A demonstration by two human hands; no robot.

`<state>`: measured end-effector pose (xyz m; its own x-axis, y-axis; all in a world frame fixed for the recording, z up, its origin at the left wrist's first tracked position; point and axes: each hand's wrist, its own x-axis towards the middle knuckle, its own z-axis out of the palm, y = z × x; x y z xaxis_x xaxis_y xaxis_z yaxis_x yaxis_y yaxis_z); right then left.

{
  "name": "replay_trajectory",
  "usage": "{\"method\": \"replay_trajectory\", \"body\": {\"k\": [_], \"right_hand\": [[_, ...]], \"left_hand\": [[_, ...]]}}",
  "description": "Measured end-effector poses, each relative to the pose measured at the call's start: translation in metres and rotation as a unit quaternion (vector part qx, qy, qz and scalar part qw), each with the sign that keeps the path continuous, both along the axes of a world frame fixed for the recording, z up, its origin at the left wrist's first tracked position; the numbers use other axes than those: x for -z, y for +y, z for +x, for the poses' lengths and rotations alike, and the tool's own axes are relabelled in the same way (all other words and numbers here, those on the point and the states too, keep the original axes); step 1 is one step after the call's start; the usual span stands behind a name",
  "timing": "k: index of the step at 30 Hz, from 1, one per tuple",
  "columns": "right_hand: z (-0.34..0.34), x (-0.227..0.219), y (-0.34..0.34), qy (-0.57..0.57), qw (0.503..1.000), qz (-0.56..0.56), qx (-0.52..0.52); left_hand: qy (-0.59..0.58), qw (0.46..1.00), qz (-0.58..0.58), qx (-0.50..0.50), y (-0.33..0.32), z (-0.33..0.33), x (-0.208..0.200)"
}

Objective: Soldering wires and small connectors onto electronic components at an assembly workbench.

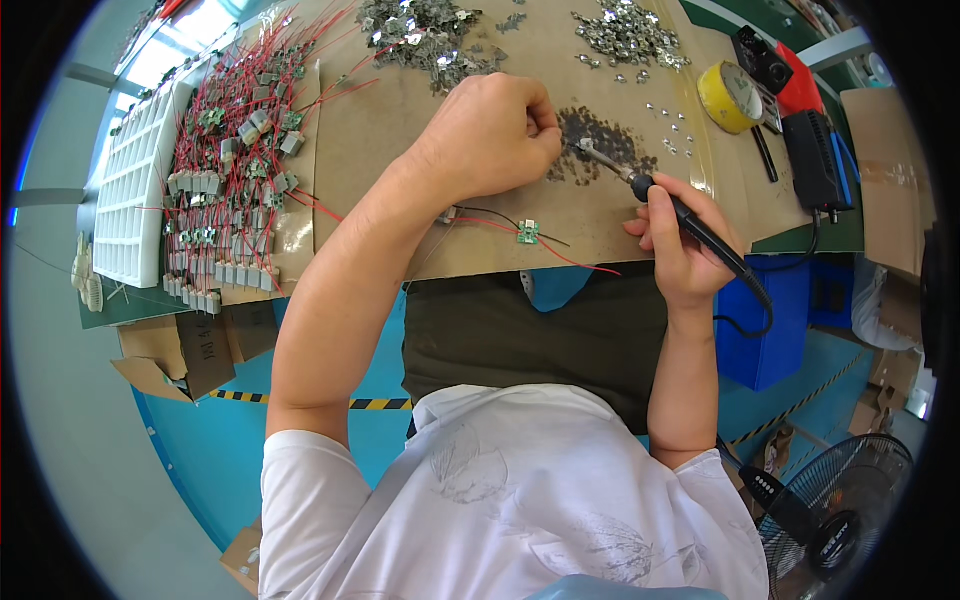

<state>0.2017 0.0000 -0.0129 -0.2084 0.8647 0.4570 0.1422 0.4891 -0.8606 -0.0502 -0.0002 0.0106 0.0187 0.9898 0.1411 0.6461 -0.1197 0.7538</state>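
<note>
My right hand (690,235) grips a soldering iron (722,250) like a pen, its tip pointing up and left over a patch of dark scorched spots (605,140) on the brown work surface. Just left of that tip, my left hand (490,135) is closed with curled fingers; whatever they pinch is hidden. Below the left hand lies a small green circuit board (528,232) with red and black wires. A small grey part (447,214) shows partly under my left wrist.
Wired boards with grey parts (225,180) crowd the left, beside a white compartment tray (140,190). Piles of small metal pieces (425,40) and shiny ones (635,40) lie at the back. Yellow tape (730,98) and a black box (815,160) stand right.
</note>
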Motion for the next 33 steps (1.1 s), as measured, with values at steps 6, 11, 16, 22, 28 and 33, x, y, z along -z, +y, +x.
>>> {"method": "replay_trajectory", "body": {"k": [6, 11, 16, 22, 28, 33], "right_hand": [[0.0002, 0.0011, 0.0005, -0.003, 1.0, 0.001, 0.0], [0.0007, 0.0016, 0.0007, -0.015, 1.0, 0.014, 0.001], [0.0002, 0.0008, 0.001, -0.015, 1.0, 0.018, 0.004], [0.0011, 0.002, 0.0011, -0.016, 1.0, 0.017, 0.003], [0.0016, 0.0018, 0.0016, -0.02, 1.0, 0.014, 0.003], [0.0009, 0.0003, 0.0006, -0.013, 1.0, 0.009, 0.002]], "left_hand": [[0.008, 1.0, 0.001, 0.0, 0.0002, -0.0001, 0.0], [0.012, 1.0, 0.005, 0.003, 0.0, 0.0006, 0.002], [0.014, 1.0, 0.008, 0.007, -0.0006, 0.001, 0.0021], [0.009, 1.0, 0.005, 0.006, -0.0007, 0.0019, 0.0021], [0.033, 0.999, 0.016, 0.012, -0.001, 0.0027, 0.0028], [0.038, 0.999, 0.027, 0.018, -0.0013, 0.0028, 0.0044]]}}
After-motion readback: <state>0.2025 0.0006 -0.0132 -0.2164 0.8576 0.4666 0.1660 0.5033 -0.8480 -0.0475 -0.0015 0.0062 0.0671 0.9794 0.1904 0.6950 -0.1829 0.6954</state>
